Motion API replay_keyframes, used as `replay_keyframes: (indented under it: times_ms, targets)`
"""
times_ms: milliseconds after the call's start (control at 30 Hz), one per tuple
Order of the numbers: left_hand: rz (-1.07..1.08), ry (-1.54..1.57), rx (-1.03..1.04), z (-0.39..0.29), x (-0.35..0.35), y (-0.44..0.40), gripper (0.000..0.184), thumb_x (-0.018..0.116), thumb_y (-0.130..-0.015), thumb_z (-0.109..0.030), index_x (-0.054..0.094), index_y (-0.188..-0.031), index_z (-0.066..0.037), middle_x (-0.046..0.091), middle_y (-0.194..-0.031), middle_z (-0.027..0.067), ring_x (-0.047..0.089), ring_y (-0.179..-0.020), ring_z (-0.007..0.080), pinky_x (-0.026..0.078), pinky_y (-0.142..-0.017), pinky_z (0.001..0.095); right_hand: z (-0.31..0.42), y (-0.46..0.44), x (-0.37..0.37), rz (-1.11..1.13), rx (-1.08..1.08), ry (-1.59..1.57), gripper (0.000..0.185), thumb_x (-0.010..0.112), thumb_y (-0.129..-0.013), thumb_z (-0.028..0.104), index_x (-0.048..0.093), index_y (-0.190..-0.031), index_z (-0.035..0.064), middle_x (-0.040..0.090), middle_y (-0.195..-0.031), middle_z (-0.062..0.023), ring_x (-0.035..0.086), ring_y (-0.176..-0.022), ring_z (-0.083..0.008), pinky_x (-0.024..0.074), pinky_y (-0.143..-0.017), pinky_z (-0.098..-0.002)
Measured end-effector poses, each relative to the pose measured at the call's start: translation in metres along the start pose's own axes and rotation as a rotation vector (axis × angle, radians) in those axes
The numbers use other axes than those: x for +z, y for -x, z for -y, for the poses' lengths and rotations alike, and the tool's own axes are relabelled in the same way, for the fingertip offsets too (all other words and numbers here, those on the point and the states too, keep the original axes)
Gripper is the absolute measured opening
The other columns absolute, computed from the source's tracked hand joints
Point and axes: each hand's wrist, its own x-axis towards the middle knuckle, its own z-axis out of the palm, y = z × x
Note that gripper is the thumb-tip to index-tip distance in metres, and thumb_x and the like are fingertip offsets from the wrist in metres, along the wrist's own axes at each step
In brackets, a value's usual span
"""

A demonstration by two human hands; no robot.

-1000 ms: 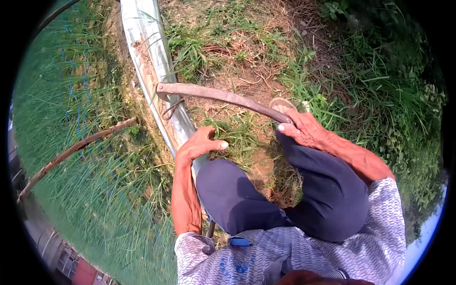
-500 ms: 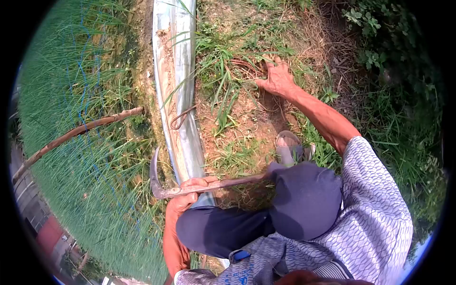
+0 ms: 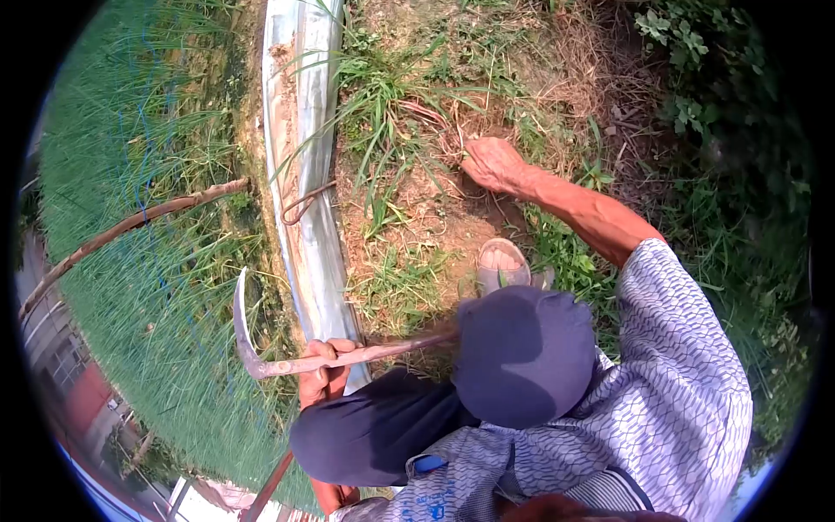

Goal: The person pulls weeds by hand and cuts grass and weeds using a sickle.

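A sickle (image 3: pixel 383 352) lies across the front of my left knee, its curved blade pointing up at the left. My left hand (image 3: pixel 324 365) is closed around its wooden handle close to the blade. The handle's other end is hidden behind my right knee. Out to the right, low over the soil, my right hand (image 3: pixel 494 165) is closed with fingers bunched. Thin pale grass stems (image 3: pixel 459 139) run into its fingertips. A leafy grass clump (image 3: pixel 387 126) grows just left of that hand.
A plastic-sheeted strip (image 3: pixel 317 252) runs beside my left knee with a bent rusty rod (image 3: pixel 306 202) on it. A curved wooden pole (image 3: pixel 139 217) stands among dense green crop leaves (image 3: pixel 104 339). Dark bushes (image 3: pixel 722 104) line the right. My sandalled foot (image 3: pixel 502 261) rests on soil.
My right hand has gone from spread fingers to a closed grip and has drawn slightly toward me. The sickle and left hand have shifted a little left and down in view.
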Motion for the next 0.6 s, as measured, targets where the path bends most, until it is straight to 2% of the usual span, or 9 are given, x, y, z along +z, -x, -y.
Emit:
replay_keyframes:
  times_ms: [33,100,133,233,333,400,433,467,600]
  targets:
    - [-0.025,0.016,0.011,-0.001,0.009,-0.001,0.034,0.071,-0.088,-0.029,0.053,-0.102,-0.003,0.058,-0.117,0.0218,0.055,-0.117,0.0378,0.039,-0.103,0.0541,0.033,0.015,-0.018,0.222,0.063,-0.205,0.029,0.05,-0.08,0.022,0.059,-0.066,-0.0015,0.06,-0.064,-0.0252,0.063,-0.063,-0.0423,0.0516,-0.059,-0.0501]
    - [-0.067,0.01,-0.007,-0.003,0.026,-0.001,0.035,0.071,-0.088,-0.029,0.053,-0.101,-0.003,0.058,-0.116,0.0214,0.054,-0.116,0.0379,0.039,-0.103,0.0539,0.078,0.065,-0.006,0.36,-0.347,-0.258,0.028,0.054,-0.078,0.023,0.058,-0.063,0.0,0.057,-0.057,-0.0208,0.062,-0.057,-0.0404,0.0503,-0.054,-0.0476]
    - [-0.101,-0.008,-0.003,-0.009,0.034,-0.004,0.035,0.072,-0.087,-0.029,0.052,-0.101,-0.004,0.058,-0.115,0.021,0.054,-0.116,0.038,0.039,-0.103,0.0538,0.094,0.079,-0.006,0.575,-0.272,-0.208,0.026,0.056,-0.077,0.025,0.059,-0.071,-0.0001,0.059,-0.064,-0.0202,0.063,-0.062,-0.0395,0.0504,-0.057,-0.0494]
    - [-0.179,-0.102,-0.061,-0.032,0.08,-0.013,0.034,0.074,-0.082,-0.027,0.053,-0.095,-0.004,0.061,-0.106,0.0207,0.056,-0.11,0.037,0.041,-0.1,0.0514,0.075,0.084,-0.026,0.28,0.075,-0.115,0.025,0.062,-0.075,0.022,0.059,-0.088,0.0008,0.06,-0.097,-0.02,0.063,-0.09,-0.037,0.0514,-0.074,-0.05]
    - [0.003,-0.2,-0.006,-0.043,0.108,-0.058,0.028,0.074,-0.078,-0.026,0.058,-0.082,-0.004,0.065,-0.09,0.0199,0.058,-0.099,0.0338,0.042,-0.095,0.0475,-0.003,0.068,-0.061,-0.103,0.339,0.14,0.039,0.065,-0.078,0.02,0.055,-0.109,-0.0005,0.051,-0.124,-0.0247,0.052,-0.114,-0.0418,0.0487,-0.089,-0.0518]
    - [0.269,-0.2,0.064,-0.049,0.109,-0.077,0.025,0.073,-0.079,-0.027,0.06,-0.077,-0.005,0.067,-0.088,0.0198,0.058,-0.095,0.0333,0.042,-0.094,0.0459,-0.02,0.067,-0.069,-0.155,0.628,-0.014,0.057,0.068,-0.079,0.026,0.046,-0.126,0.0012,0.044,-0.132,-0.0294,0.047,-0.118,-0.0484,0.0465,-0.092,-0.0563]
    - [0.293,-0.217,0.065,-0.051,0.111,-0.085,0.025,0.073,-0.079,-0.027,0.06,-0.077,-0.005,0.067,-0.088,0.0198,0.058,-0.095,0.0333,0.042,-0.094,0.0459,-0.023,0.065,-0.069,-0.029,0.793,-0.251,0.066,0.071,-0.079,0.029,0.041,-0.131,0.0044,0.041,-0.135,-0.0311,0.044,-0.121,-0.0497,0.0449,-0.095,-0.0575]
    - [0.267,-0.217,0.042,-0.05,0.117,-0.096,0.027,0.073,-0.079,-0.028,0.059,-0.078,-0.005,0.067,-0.088,0.0196,0.058,-0.094,0.0332,0.042,-0.094,0.0458,-0.013,0.065,-0.066,-0.002,0.816,-0.052,0.069,0.073,-0.078,0.033,0.041,-0.132,0.0046,0.042,-0.132,-0.0312,0.052,-0.113,-0.0495,0.0491,-0.091,-0.0542]
    - [0.192,-0.221,-0.025,-0.043,0.124,-0.121,0.033,0.074,-0.08,-0.035,0.058,-0.078,-0.007,0.066,-0.086,0.0177,0.059,-0.094,0.0332,0.043,-0.092,0.0454,-0.021,0.08,-0.036,0.036,0.821,-0.2,0.038,0.062,-0.085,0.025,0.051,-0.113,0.0017,0.054,-0.099,-0.022,0.061,-0.08,-0.0396,0.0529,-0.068,-0.047]
